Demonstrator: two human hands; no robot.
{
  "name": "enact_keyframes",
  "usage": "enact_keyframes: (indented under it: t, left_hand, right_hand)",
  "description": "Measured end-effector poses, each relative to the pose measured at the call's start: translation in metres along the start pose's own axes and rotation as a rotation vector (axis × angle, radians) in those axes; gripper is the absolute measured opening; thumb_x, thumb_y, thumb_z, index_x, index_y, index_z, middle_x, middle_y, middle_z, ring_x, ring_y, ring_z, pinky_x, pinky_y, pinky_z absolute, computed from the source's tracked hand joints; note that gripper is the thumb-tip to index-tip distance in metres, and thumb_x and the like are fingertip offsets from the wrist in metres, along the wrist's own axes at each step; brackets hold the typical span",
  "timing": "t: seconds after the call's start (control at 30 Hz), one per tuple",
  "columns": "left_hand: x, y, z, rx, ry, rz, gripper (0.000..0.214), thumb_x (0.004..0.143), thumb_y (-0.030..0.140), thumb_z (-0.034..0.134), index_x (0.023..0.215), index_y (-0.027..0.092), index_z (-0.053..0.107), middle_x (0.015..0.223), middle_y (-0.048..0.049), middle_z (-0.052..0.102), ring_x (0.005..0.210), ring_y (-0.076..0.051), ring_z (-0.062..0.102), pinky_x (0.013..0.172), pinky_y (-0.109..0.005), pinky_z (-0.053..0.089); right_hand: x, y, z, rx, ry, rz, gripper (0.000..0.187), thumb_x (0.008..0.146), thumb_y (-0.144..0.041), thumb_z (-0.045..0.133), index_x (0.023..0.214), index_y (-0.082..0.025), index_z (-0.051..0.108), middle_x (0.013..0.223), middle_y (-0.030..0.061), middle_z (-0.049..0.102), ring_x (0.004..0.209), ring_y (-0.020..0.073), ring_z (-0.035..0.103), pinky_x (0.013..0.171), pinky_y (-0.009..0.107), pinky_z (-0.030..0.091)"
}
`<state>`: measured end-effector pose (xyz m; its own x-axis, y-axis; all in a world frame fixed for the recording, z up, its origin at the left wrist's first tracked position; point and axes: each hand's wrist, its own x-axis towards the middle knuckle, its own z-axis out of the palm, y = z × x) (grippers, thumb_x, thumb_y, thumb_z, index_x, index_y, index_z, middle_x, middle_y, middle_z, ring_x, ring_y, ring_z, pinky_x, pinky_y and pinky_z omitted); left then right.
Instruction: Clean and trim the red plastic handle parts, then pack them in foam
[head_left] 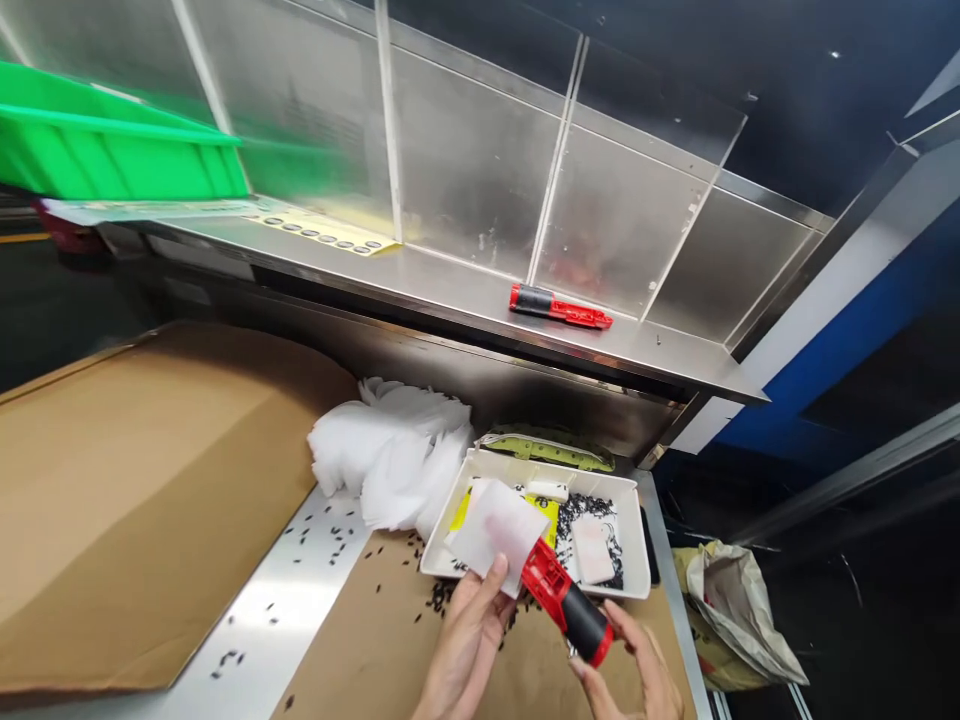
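Nearest us, our right hand (634, 665) grips the black end of a red and black plastic tool (566, 600), which slants over the brown cardboard sheet (135, 500). Our left hand (469, 640) pinches a thin white translucent pad (499, 530) between thumb and fingers, just above the white rectangular tray (637, 560). Beyond lies a pile of white pads (390, 455). Farther off, a second red and black tool (559, 307) rests on the steel shelf (450, 290), a green plastic bin (112, 150) at its left.

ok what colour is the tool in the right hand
Red with a black grip band, the tool shows best in the head view.
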<state>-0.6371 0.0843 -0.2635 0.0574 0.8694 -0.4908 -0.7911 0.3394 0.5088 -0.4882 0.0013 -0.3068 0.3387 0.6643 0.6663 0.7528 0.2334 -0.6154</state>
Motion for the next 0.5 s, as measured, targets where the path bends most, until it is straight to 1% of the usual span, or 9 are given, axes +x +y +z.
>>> enact_keyframes:
  t: [0.1, 0.17, 0.23, 0.3, 0.37, 0.43, 0.5]
  left_hand:
    - [0.0, -0.005, -0.01, 0.058, -0.11, -0.044, 0.067, 0.071, 0.026, 0.082, 0.132, 0.019, 0.054, 0.119, -0.009, 0.072, 0.102, -0.022, 0.07, 0.088, -0.029, 0.058]
    - [0.002, -0.006, -0.016, 0.118, -0.169, -0.056, 0.088, 0.058, 0.036, 0.09, 0.135, 0.021, 0.051, 0.118, -0.0092, 0.073, 0.106, -0.026, 0.068, 0.086, -0.03, 0.057]
    - [0.002, -0.009, -0.021, 0.174, -0.196, -0.08, 0.1, 0.049, 0.041, 0.093, 0.137, 0.022, 0.05, 0.114, -0.0095, 0.074, 0.109, -0.03, 0.066, 0.089, -0.032, 0.055]
    - [-0.001, -0.013, -0.024, 0.2, -0.221, -0.111, 0.101, 0.048, 0.042, 0.093, 0.137, 0.021, 0.05, 0.111, -0.0105, 0.075, 0.113, -0.033, 0.064, 0.097, -0.038, 0.051]
    - [-0.007, -0.018, -0.026, 0.206, -0.251, -0.135, 0.096, 0.05, 0.041, 0.092, 0.135, 0.019, 0.052, 0.113, -0.0125, 0.074, 0.118, -0.036, 0.061, 0.106, -0.042, 0.044]
    - [-0.013, -0.022, -0.026, 0.213, -0.271, -0.167, 0.092, 0.048, 0.04, 0.093, 0.129, 0.018, 0.057, 0.116, -0.0144, 0.073, 0.123, -0.037, 0.057, 0.11, -0.044, 0.04]
    - [-0.017, -0.024, -0.026, 0.226, -0.289, -0.215, 0.085, 0.048, 0.041, 0.093, 0.123, 0.018, 0.062, 0.117, -0.0145, 0.072, 0.127, -0.037, 0.053, 0.11, -0.044, 0.039]
  right_hand:
    - [0.015, -0.007, -0.004, 0.06, -0.015, -0.124, 0.03, 0.086, -0.035, 0.068, 0.114, -0.022, 0.065, 0.092, 0.0075, 0.073, 0.082, 0.0229, 0.069, 0.073, 0.035, 0.055]
    - [0.021, -0.013, -0.006, 0.054, -0.044, -0.151, 0.031, 0.087, -0.032, 0.067, 0.116, -0.023, 0.064, 0.101, 0.0093, 0.072, 0.091, 0.0249, 0.068, 0.078, 0.038, 0.055]
    - [0.026, -0.018, -0.008, 0.021, -0.063, -0.163, 0.032, 0.087, -0.033, 0.066, 0.118, -0.025, 0.064, 0.114, 0.011, 0.069, 0.104, 0.0281, 0.064, 0.085, 0.043, 0.054]
    - [0.028, -0.024, -0.008, -0.018, -0.066, -0.18, 0.03, 0.088, -0.037, 0.063, 0.117, -0.027, 0.064, 0.124, 0.0116, 0.065, 0.117, 0.0316, 0.059, 0.091, 0.049, 0.051]
    - [0.031, -0.028, -0.009, -0.045, -0.062, -0.204, 0.029, 0.089, -0.041, 0.061, 0.115, -0.027, 0.065, 0.126, 0.0115, 0.064, 0.123, 0.0336, 0.055, 0.093, 0.052, 0.049]
    - [0.034, -0.031, -0.01, -0.054, -0.091, -0.231, 0.031, 0.088, -0.043, 0.063, 0.114, -0.027, 0.064, 0.123, 0.0108, 0.067, 0.125, 0.0344, 0.054, 0.093, 0.052, 0.049]
    - [0.038, -0.033, -0.013, -0.058, -0.158, -0.241, 0.033, 0.085, -0.039, 0.068, 0.115, -0.026, 0.062, 0.115, 0.0089, 0.071, 0.125, 0.0348, 0.055, 0.095, 0.053, 0.047]
